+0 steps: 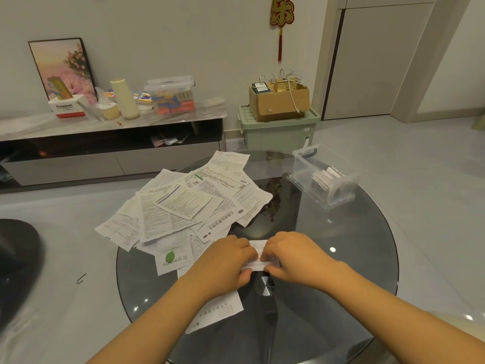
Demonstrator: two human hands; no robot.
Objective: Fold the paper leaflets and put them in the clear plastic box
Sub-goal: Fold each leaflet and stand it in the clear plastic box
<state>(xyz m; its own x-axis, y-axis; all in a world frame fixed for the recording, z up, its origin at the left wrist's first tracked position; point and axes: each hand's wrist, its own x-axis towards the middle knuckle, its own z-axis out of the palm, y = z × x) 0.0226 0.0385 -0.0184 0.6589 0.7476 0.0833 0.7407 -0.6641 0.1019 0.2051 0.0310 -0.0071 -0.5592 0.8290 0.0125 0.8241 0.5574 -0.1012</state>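
Mid-table, hands (pixel 225 261) (pixel 291 258) pinch leaflet (pixel 258 245) (half-folded) — box (pixel 325 177) rightward

One wide camera on my head looks forward and down, close over the round glass surface (pixel 341 258), my forearms reaching in from below, the wall far ahead.

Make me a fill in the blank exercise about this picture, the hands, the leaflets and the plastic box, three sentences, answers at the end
1. The left hand and the right hand together pinch one small leaflet that is being ____.
2. The clear plastic box already holds several folded leaflets, and it stands on the ____ side of the glass table.
3. The pile of unfolded leaflets lies to the ____ of the box.

Missing words: folded; right; left
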